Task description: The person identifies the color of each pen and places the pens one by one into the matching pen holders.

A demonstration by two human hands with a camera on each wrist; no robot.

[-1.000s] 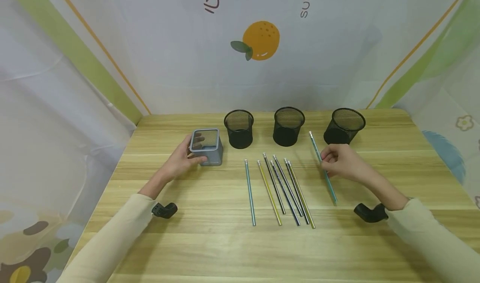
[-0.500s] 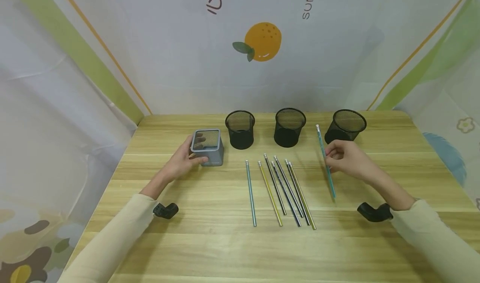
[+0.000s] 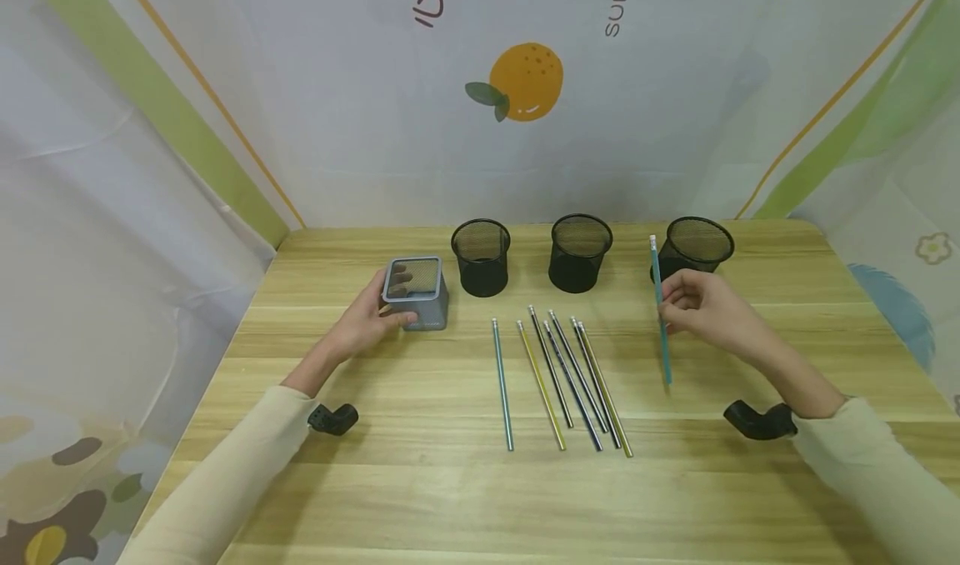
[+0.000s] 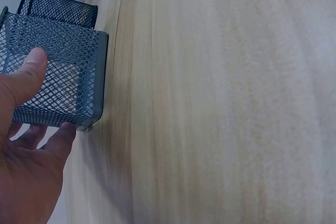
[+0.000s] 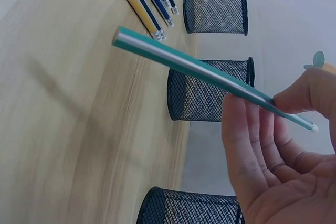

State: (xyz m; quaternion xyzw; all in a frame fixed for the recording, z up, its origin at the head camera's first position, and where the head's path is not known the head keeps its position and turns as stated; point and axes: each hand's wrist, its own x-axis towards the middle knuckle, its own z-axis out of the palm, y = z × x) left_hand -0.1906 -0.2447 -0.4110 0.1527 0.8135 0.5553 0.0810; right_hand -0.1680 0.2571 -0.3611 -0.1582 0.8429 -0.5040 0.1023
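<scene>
My left hand (image 3: 363,323) grips the grey square mesh pen holder (image 3: 429,313), which stands on the table at the left. In the left wrist view the thumb lies against one mesh side and the other fingers (image 4: 62,139) are under the far edge. My right hand (image 3: 708,315) pinches a teal pencil (image 3: 664,350) between thumb and fingertips, above the table at the right. Its white-tipped eraser end points toward the back, overlapping the rim of the right black mesh cup (image 3: 699,252) in the head view. A shadow of the pencil falls on the wood in the right wrist view.
Two more round black mesh cups, the left one (image 3: 483,277) and the middle one (image 3: 574,273), stand along the back edge. Mid-table lie a teal pencil (image 3: 503,390), a yellow pencil (image 3: 542,386) and several dark or striped pencils (image 3: 577,373). A printed curtain (image 3: 375,132) hangs behind.
My right hand has moved right and a little back with the teal pencil, lifting it and turning it more upright in the view. The left hand keeps its hold on the grey holder.
</scene>
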